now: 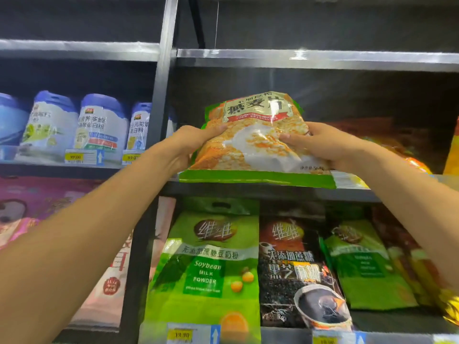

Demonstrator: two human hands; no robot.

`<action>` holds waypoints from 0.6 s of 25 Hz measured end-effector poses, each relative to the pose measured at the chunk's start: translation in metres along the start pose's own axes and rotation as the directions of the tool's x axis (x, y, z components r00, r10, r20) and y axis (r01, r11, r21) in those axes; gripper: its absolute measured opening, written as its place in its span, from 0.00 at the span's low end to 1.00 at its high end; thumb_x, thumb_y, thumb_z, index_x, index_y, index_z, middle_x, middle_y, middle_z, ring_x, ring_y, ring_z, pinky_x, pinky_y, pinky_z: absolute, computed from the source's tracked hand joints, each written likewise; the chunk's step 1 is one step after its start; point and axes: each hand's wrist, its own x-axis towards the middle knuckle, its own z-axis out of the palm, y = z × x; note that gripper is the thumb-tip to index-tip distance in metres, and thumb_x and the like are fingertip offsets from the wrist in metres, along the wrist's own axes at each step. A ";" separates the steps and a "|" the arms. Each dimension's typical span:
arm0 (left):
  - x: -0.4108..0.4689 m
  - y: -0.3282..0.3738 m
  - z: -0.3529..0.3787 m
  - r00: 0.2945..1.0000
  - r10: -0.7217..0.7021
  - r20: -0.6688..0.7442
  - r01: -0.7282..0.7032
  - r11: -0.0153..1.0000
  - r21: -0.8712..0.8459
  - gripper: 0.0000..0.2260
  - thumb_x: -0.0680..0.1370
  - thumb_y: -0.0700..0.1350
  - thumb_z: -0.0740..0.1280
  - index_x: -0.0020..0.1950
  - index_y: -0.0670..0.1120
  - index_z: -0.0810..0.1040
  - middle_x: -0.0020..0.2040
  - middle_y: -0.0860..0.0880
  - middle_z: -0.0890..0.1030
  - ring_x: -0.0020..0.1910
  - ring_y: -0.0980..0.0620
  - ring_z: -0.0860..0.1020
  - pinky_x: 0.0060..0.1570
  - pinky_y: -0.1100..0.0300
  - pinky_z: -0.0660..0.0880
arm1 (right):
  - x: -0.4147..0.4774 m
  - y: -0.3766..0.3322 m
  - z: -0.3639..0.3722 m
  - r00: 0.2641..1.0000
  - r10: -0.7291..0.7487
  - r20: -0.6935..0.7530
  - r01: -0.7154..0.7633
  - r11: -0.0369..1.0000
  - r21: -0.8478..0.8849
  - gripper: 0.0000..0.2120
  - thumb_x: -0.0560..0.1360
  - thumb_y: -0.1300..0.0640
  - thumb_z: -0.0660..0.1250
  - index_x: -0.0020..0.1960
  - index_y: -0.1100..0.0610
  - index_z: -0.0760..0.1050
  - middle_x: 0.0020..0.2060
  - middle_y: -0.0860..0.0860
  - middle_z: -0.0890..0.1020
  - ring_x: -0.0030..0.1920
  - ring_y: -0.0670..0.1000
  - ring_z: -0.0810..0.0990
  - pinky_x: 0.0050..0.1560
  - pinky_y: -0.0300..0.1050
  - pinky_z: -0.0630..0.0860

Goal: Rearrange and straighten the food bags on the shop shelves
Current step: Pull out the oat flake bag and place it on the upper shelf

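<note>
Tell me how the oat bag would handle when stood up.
Probably floppy: the oat bag dents where the left hand and right hand grip it. Glossy film looks slippery. Two-handed hold hints at some weight.

Both your hands clutch the oat bag [253, 137]. Left hand [191, 142] and right hand [320, 142] grip its sides on the shelf [372, 192].
</note>
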 end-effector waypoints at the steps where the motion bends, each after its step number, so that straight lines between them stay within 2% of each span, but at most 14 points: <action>1: 0.008 0.004 -0.001 1.000 0.007 -0.008 -0.007 1.000 -0.005 0.20 0.75 0.56 0.76 0.58 0.42 0.84 0.47 0.46 0.89 0.40 0.49 0.88 0.34 0.56 0.83 | 0.009 -0.003 -0.003 1.000 -0.003 0.000 0.003 1.000 0.011 0.20 0.74 0.41 0.74 0.62 0.48 0.82 0.53 0.44 0.88 0.54 0.49 0.88 0.64 0.55 0.80; 4: 0.031 0.017 -0.004 1.000 0.021 -0.014 -0.021 1.000 -0.009 0.20 0.75 0.54 0.76 0.60 0.41 0.83 0.49 0.45 0.89 0.42 0.48 0.88 0.36 0.54 0.84 | 0.030 -0.010 -0.009 1.000 0.020 0.009 -0.020 0.999 0.029 0.17 0.77 0.44 0.72 0.62 0.50 0.81 0.50 0.46 0.89 0.49 0.49 0.89 0.52 0.51 0.84; 6: 0.047 0.022 -0.003 1.000 0.009 -0.015 -0.009 1.000 0.004 0.20 0.76 0.53 0.75 0.61 0.41 0.82 0.48 0.45 0.89 0.43 0.47 0.88 0.39 0.52 0.84 | 0.047 -0.010 -0.013 0.999 0.054 0.003 -0.054 0.998 0.022 0.17 0.76 0.43 0.72 0.60 0.51 0.82 0.49 0.47 0.89 0.46 0.50 0.89 0.47 0.49 0.84; 10: 0.072 0.022 0.004 0.998 -0.058 0.008 0.058 0.998 -0.034 0.14 0.79 0.47 0.73 0.60 0.40 0.80 0.40 0.44 0.88 0.34 0.47 0.87 0.29 0.52 0.82 | 0.079 0.003 -0.011 0.991 0.132 -0.040 -0.133 0.990 -0.044 0.23 0.71 0.38 0.76 0.58 0.53 0.83 0.50 0.50 0.89 0.50 0.54 0.88 0.56 0.56 0.84; 13: 0.090 0.015 0.006 0.998 -0.065 0.005 0.065 0.998 0.017 0.17 0.78 0.46 0.74 0.64 0.39 0.78 0.41 0.43 0.88 0.35 0.46 0.87 0.30 0.52 0.83 | 0.096 0.020 -0.005 0.987 0.155 -0.039 -0.158 0.983 -0.094 0.26 0.69 0.35 0.76 0.56 0.54 0.82 0.52 0.51 0.88 0.54 0.56 0.86 0.61 0.59 0.82; 15: 0.097 0.014 0.004 0.999 -0.055 0.002 0.054 0.997 0.052 0.17 0.78 0.47 0.74 0.63 0.39 0.78 0.40 0.44 0.88 0.34 0.47 0.87 0.29 0.53 0.82 | 0.102 0.024 -0.002 0.986 0.162 -0.027 -0.163 0.984 -0.067 0.25 0.70 0.37 0.76 0.57 0.54 0.82 0.53 0.51 0.88 0.54 0.55 0.86 0.61 0.58 0.82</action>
